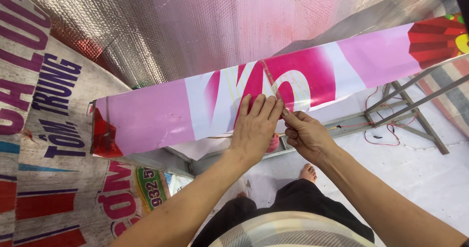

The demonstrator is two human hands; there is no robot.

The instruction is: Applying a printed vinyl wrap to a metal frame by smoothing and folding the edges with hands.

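The left hand lies flat and open on the pink and white banner, fingers together and stretched out, pressing the printed sheet against the metal frame beneath it. The right hand is closed in a pinch, thumb and fingers gripping the lower end of a thin strip that runs up across the banner's face, just beside the left fingertips. The banner stretches slantwise over the frame, in front of a silver foil sheet. Red wires trail near the frame on the white floor.
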